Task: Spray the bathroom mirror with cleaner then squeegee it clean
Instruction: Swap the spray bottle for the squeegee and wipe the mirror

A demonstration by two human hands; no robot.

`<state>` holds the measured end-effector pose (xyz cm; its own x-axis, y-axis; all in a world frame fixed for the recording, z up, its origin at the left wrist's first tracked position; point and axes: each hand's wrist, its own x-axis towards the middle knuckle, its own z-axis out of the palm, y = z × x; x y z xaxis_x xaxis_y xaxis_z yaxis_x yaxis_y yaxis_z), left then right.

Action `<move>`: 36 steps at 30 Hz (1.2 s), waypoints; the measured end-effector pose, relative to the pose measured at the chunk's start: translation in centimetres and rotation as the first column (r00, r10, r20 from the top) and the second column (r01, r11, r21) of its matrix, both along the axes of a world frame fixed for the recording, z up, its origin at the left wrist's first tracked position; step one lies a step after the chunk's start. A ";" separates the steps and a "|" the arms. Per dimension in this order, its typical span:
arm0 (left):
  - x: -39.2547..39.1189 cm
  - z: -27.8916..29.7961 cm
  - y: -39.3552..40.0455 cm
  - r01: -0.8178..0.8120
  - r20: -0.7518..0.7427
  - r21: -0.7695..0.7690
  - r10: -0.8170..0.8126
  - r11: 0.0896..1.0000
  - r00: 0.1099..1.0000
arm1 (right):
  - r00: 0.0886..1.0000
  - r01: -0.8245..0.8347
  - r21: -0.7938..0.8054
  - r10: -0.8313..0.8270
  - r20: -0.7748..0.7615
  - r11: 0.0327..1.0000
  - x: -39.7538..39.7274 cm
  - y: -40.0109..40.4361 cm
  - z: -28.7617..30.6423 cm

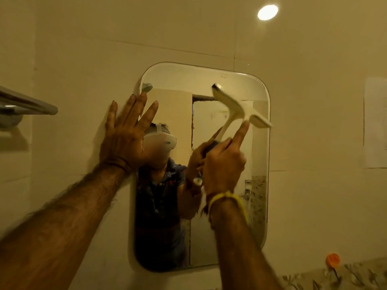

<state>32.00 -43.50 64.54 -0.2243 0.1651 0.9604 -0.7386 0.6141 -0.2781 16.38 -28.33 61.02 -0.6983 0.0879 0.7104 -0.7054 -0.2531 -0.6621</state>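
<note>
Mirror (230, 206): rounded-corner rectangular pane, mounted flat on cream wall tiles (83, 59), centre of view. Squeegee (234, 107): white, T-shaped, positioned over upper right quarter of glass; blade tilted, running from upper left down to right edge of pane, right tip at or just past that edge; blurred, so blade contact with glass cannot be confirmed. Right hand (223, 164): fingers curled round dark lower part of squeegee handle, index finger extended straight up along white neck, tip close under the blade head. Yellow band (228, 197) tied round right wrist. Left hand (127, 132): fingers straight and spread, palm laid flat across left edge of mirror, partly on glass and partly on adjacent tile; dark thread round its wrist. Reflection in glass: upper body in dark shirt, white headset, mirrored hand and squeegee handle. Speckled, mottled patch visible along lower right side of the pane. Metal towel rail (27, 105) fixed to wall at far left, well apart from mirror. Round ceiling light (267, 12) lit, upper right. Pale sheet (374, 122) stuck to wall at right edge. Orange hook (333, 261) below right corner of mirror, just above patterned tile border (314, 279).
</note>
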 end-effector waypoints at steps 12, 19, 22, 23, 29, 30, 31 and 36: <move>0.0 -0.2 0.1 0.013 -0.025 -0.003 -0.013 1.000 1.000 | 0.999 -0.006 0.064 0.008 -0.033 0.998 1.4 -0.5 -0.2; 0.0 0.0 0.2 0.021 -0.046 -0.003 -0.021 1.000 0.999 | 0.998 -0.027 0.122 0.034 -0.057 0.992 3.8 -0.9 -2.8; -0.1 -0.2 0.3 0.032 -0.064 -0.003 -0.032 0.999 0.997 | 0.994 -0.006 0.124 0.019 -0.104 0.992 4.0 -1.2 -4.3; -0.1 -0.2 0.4 0.035 -0.067 0.000 -0.035 0.999 0.997 | 0.995 -0.006 0.116 0.017 -0.096 0.993 3.3 -1.3 -3.1; 0.0 -0.2 0.9 0.066 -0.089 0.008 -0.065 0.998 0.994 | 0.996 -0.015 0.084 0.022 -0.089 0.996 2.9 -0.9 0.0; 0.0 -0.2 1.0 0.067 -0.096 0.008 -0.066 0.998 0.993 | 0.989 -0.008 0.111 0.024 -0.146 0.994 3.7 -1.1 -1.8; 0.0 -0.2 1.0 0.064 -0.103 0.007 -0.062 0.998 0.993 | 0.979 -0.005 0.142 0.033 -0.200 0.990 4.6 -1.2 -3.7; 0.1 -0.4 0.4 0.101 -0.159 0.006 -0.099 0.995 0.982 | 0.935 0.078 0.163 -0.015 -0.355 0.984 3.5 -1.9 -2.7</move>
